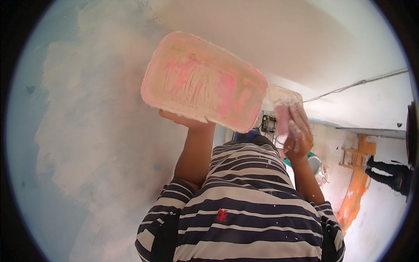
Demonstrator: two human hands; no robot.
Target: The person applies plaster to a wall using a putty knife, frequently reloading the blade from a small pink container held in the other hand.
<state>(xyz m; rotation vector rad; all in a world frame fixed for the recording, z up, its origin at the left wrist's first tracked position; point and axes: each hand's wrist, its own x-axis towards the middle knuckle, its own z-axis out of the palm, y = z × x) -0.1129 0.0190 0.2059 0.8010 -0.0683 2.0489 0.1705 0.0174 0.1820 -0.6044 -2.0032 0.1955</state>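
My left hand [187,120] holds up a pink rectangular tray [205,81] with rounded corners. Cream-coloured plaster coats its face, with streaks of pink showing through. Most of that hand's fingers are hidden behind the tray. Beside the tray's right end, my right hand [297,133] is closed around a flat, plaster-covered scraper [283,94], whose exact shape is partly lost under the plaster. White smears cover the fingers of this hand.
A blue wall [28,144] with patchy whitish plaster stands close on my left. At lower right are a bucket [315,163], a wooden stool or short ladder [352,157] and an orange strip [355,192]. Another person [393,177] stands at the far right. A cable [355,84] crosses the pale surface.
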